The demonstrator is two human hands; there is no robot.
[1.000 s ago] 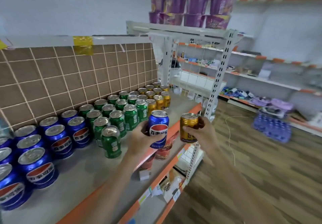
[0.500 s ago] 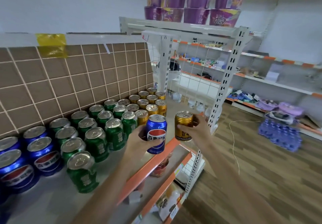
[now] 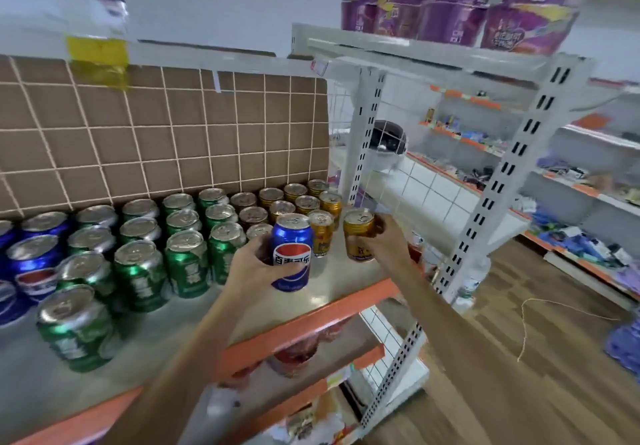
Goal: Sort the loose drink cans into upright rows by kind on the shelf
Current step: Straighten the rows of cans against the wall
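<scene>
Right grip (image 3: pixel 382 244): my fingers are curled round a gold can (image 3: pixel 359 235), held upright just above the shelf (image 3: pixel 346 282) near its right end, close beside the front gold can (image 3: pixel 321 232) of the gold rows (image 3: pixel 298 199). Left grip (image 3: pixel 258 266): my fingers and thumb wrap a blue can (image 3: pixel 291 252), also upright, its base low over the shelf in front of the green and gold rows. Both grips are thus closed on a can each; neither can appears to be resting on the shelf, though I cannot tell this for certain.

Step in hand, as I judge it: placing the gold can at the front of its own kind. The next move calls for lowering it level beside the front gold can, close but without knocking the neighbours, then loosening the fingers once it stands. The blue can belongs well to the left, past the green rows (image 3: pixel 166 237), with the blue rows (image 3: pixel 31 257) at the far left of the shelf, so the left arm must carry it across the green tops without clipping them.

Behind the rows stands a brown tiled backing (image 3: pixel 166 140); purple cups (image 3: pixel 450 1) sit on the rack above
</scene>
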